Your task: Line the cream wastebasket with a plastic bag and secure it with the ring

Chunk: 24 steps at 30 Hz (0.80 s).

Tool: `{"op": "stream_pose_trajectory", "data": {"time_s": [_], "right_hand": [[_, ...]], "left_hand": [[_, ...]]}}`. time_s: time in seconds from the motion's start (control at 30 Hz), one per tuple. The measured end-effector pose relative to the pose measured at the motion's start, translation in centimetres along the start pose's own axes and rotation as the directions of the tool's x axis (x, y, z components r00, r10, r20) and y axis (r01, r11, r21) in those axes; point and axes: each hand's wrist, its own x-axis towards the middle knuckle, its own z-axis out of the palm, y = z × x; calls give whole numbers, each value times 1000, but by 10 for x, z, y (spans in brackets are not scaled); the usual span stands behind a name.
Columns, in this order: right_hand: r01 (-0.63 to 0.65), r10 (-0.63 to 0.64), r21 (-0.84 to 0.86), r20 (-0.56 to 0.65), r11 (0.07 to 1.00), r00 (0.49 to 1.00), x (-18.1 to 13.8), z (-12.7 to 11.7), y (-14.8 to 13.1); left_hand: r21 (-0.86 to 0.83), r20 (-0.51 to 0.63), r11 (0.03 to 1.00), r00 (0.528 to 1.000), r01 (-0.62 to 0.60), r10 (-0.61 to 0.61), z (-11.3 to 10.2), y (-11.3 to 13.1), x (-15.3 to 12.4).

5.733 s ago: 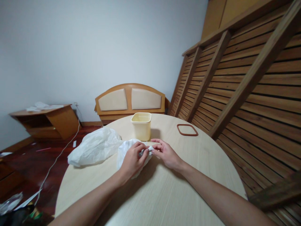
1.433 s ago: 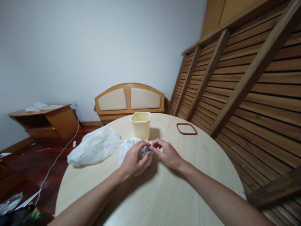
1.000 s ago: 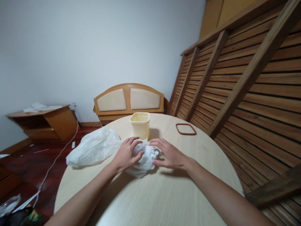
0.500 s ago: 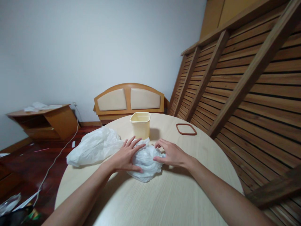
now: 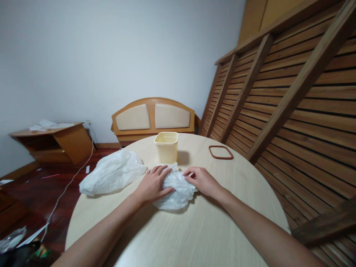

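A crumpled white plastic bag (image 5: pixel 175 194) lies in front of me on the round pale wooden table (image 5: pixel 222 230). My left hand (image 5: pixel 155 183) rests on the bag's left side, its fingers spread and pressing down. At the bag's upper right, my right hand (image 5: pixel 201 180) pinches a bit of the plastic between thumb and fingertips. Right behind the bag stands a cream square plastic bin (image 5: pixel 167 150), upright, without a lid. Another white plastic bag (image 5: pixel 114 172), looser and larger, lies to the left of my left hand.
A brown rounded-square ring (image 5: pixel 221 152) lies at the table's back right. Slatted wooden panels (image 5: pixel 300 111) lean along the right side. Beyond the table are a headboard (image 5: pixel 152 116) and a low cabinet (image 5: pixel 63 142). A white cord (image 5: pixel 66 185) runs over the floor at left.
My right hand's thumb and fingers have closed together on the bag's edge. The left hand has settled lower on the bag, which looks flatter and wider to the right.
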Motion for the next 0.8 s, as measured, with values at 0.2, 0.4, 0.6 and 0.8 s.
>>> {"op": "stream_pose_trajectory", "data": {"time_s": [0.2,0.4,0.6,0.8], "right_hand": [[-60,59,-161,-11,985,998,-1,-1,-7],[-53,43,-195,-55,979,998,0,5,-3],[-48,49,28,-64,998,997,1,7,-2],[3,-7,163,27,987,1000,2,11,-3]], "left_hand": [[-52,-59,994,993,-100,97,-6,4,0],[-132,-84,977,984,-167,156,-8,10,-1],[-136,-174,982,979,-132,107,5,11,3],[-137,-267,989,963,-62,23,17,11,7]]}}
